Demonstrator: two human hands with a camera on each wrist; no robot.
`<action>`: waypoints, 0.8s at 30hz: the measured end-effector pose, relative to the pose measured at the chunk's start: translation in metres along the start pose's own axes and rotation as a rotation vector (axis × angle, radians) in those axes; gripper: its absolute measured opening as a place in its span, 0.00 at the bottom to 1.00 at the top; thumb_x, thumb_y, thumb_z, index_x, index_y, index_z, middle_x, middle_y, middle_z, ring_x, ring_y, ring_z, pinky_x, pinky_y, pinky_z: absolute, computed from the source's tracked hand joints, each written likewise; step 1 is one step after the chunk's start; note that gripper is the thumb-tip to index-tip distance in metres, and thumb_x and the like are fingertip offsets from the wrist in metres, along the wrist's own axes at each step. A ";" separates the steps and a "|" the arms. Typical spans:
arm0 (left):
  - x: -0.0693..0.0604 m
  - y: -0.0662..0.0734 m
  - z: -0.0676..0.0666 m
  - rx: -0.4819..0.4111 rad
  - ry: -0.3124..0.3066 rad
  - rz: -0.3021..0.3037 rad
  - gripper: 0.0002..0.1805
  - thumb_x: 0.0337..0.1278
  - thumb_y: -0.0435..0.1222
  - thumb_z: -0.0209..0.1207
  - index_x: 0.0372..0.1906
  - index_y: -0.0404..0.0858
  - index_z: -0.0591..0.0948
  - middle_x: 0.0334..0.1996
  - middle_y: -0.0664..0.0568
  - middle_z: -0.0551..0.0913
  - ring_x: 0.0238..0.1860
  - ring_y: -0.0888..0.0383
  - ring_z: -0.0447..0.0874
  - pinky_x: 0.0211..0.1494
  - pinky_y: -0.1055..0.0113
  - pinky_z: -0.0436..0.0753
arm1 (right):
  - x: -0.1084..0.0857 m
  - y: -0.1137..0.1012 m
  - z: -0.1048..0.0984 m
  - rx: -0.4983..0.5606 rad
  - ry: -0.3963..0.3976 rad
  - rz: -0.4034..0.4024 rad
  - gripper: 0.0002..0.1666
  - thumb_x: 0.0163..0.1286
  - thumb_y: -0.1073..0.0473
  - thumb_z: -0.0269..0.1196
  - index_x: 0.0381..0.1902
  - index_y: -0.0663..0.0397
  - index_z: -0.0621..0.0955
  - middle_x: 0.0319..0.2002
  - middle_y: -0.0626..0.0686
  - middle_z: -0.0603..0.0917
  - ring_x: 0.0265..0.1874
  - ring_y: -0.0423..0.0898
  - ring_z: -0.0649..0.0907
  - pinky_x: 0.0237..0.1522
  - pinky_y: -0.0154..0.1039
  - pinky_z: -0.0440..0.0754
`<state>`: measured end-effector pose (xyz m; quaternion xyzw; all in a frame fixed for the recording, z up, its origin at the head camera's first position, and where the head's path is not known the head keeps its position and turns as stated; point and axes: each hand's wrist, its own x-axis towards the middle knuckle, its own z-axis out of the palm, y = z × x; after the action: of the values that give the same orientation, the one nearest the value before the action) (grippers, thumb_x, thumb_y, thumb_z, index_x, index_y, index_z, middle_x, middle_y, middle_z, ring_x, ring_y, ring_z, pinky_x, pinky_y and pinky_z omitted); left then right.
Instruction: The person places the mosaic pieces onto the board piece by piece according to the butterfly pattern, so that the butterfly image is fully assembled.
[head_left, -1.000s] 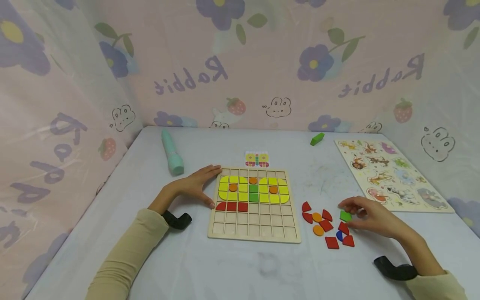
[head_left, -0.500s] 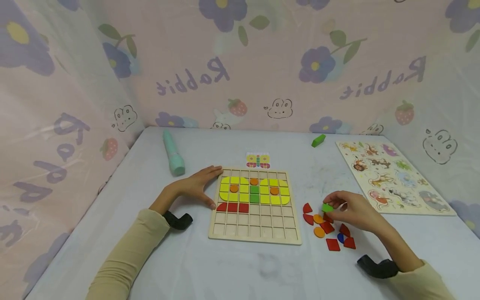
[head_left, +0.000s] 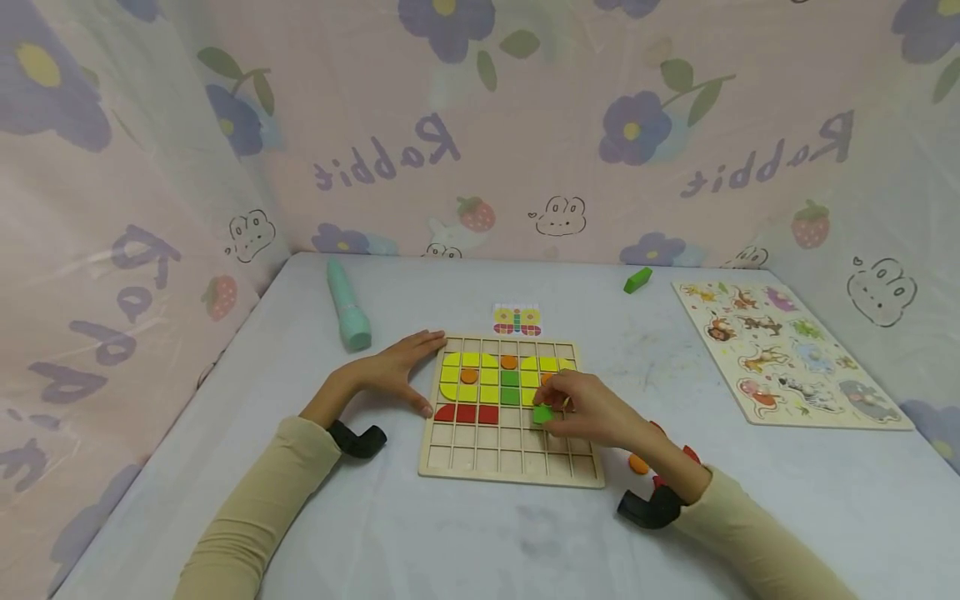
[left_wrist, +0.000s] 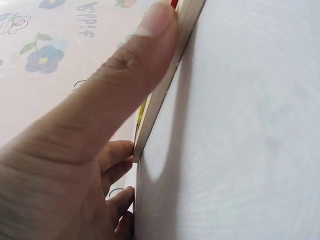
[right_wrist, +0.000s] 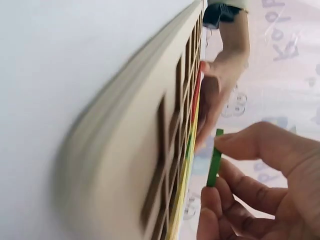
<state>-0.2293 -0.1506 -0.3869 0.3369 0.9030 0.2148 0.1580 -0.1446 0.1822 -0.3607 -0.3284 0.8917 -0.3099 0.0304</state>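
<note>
A wooden grid board (head_left: pixel 480 465) lies on the table with yellow, orange, green and red tiles set in its upper squares. My left hand (head_left: pixel 392 371) rests along the board's left side, thumb spread from the fingers; in the left wrist view its thumb (left_wrist: pixel 145 50) touches the board's edge. Over the right half of the board, my right hand (head_left: pixel 592 407) pinches a green square tile (head_left: pixel 542 414) between thumb and fingers. In the right wrist view that tile (right_wrist: pixel 215 159) is seen edge-on, held apart from the grid surface.
Behind the board lies a small butterfly pattern card (head_left: pixel 517 320). Orange and red loose tiles (head_left: pixel 638 464) are partly hidden under my right forearm. A mint-green bottle-like object (head_left: pixel 348 307) lies at left, a green block (head_left: pixel 637 281) at back, and an animal puzzle board (head_left: pixel 787 354) at right.
My right hand has picked up the green square tile from the loose pile and carried it left over the board. The left hand has stayed at the board's left side.
</note>
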 end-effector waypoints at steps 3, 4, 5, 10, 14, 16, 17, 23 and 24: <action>0.000 0.000 0.000 -0.005 0.001 0.002 0.62 0.33 0.58 0.71 0.73 0.41 0.51 0.74 0.49 0.46 0.74 0.47 0.36 0.71 0.45 0.45 | 0.013 -0.006 0.009 -0.030 -0.008 -0.026 0.13 0.52 0.63 0.68 0.37 0.54 0.81 0.32 0.45 0.79 0.31 0.41 0.77 0.36 0.35 0.78; 0.000 0.000 0.000 -0.008 0.002 0.004 0.62 0.33 0.58 0.71 0.73 0.41 0.51 0.74 0.49 0.46 0.74 0.47 0.36 0.71 0.44 0.45 | 0.017 -0.006 0.011 -0.038 -0.013 -0.026 0.13 0.52 0.62 0.69 0.37 0.54 0.81 0.32 0.45 0.80 0.32 0.40 0.77 0.36 0.34 0.78; 0.000 0.000 0.000 -0.009 0.003 0.005 0.62 0.33 0.58 0.71 0.73 0.41 0.51 0.74 0.49 0.46 0.74 0.47 0.36 0.71 0.44 0.45 | 0.020 -0.007 0.013 -0.044 -0.017 -0.023 0.13 0.52 0.62 0.70 0.37 0.54 0.82 0.32 0.44 0.80 0.32 0.40 0.77 0.37 0.34 0.78; 0.000 -0.001 0.000 -0.015 0.002 0.009 0.62 0.33 0.57 0.71 0.73 0.42 0.51 0.74 0.50 0.45 0.74 0.47 0.36 0.71 0.44 0.45 | 0.031 -0.007 0.020 -0.030 -0.056 -0.024 0.14 0.53 0.60 0.71 0.38 0.54 0.83 0.34 0.44 0.82 0.32 0.39 0.78 0.37 0.33 0.79; 0.000 0.000 -0.001 -0.007 0.000 0.005 0.62 0.33 0.58 0.71 0.73 0.42 0.51 0.74 0.50 0.45 0.74 0.47 0.36 0.71 0.44 0.45 | 0.033 -0.005 0.021 -0.006 -0.075 -0.035 0.14 0.54 0.59 0.71 0.39 0.54 0.84 0.34 0.46 0.83 0.33 0.40 0.79 0.38 0.33 0.79; 0.000 0.000 -0.001 -0.003 0.001 0.003 0.62 0.32 0.58 0.71 0.73 0.42 0.51 0.74 0.50 0.45 0.74 0.47 0.36 0.71 0.45 0.45 | 0.033 -0.004 0.021 0.005 -0.074 -0.043 0.14 0.54 0.58 0.71 0.39 0.54 0.84 0.34 0.46 0.83 0.33 0.41 0.80 0.38 0.33 0.79; 0.000 -0.001 -0.001 -0.002 0.001 0.002 0.62 0.32 0.57 0.71 0.73 0.42 0.51 0.74 0.50 0.45 0.74 0.47 0.36 0.71 0.45 0.45 | 0.033 -0.004 0.021 0.011 -0.073 -0.047 0.14 0.54 0.58 0.71 0.39 0.54 0.84 0.34 0.46 0.83 0.34 0.41 0.80 0.38 0.33 0.79; 0.001 -0.002 0.000 0.002 -0.003 -0.004 0.62 0.32 0.58 0.71 0.73 0.42 0.51 0.74 0.50 0.45 0.74 0.48 0.36 0.71 0.45 0.45 | 0.033 -0.003 0.021 0.054 -0.076 -0.076 0.15 0.53 0.58 0.72 0.39 0.55 0.85 0.35 0.47 0.83 0.34 0.41 0.81 0.38 0.34 0.80; 0.001 -0.002 0.000 0.002 -0.002 -0.004 0.62 0.32 0.59 0.71 0.73 0.43 0.51 0.74 0.50 0.45 0.74 0.48 0.36 0.71 0.45 0.45 | 0.033 -0.003 0.021 0.057 -0.078 -0.078 0.15 0.53 0.58 0.72 0.39 0.55 0.85 0.35 0.47 0.84 0.34 0.41 0.81 0.38 0.34 0.80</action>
<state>-0.2312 -0.1514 -0.3883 0.3353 0.9038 0.2131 0.1590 -0.1633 0.1488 -0.3711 -0.3737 0.8673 -0.3229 0.0622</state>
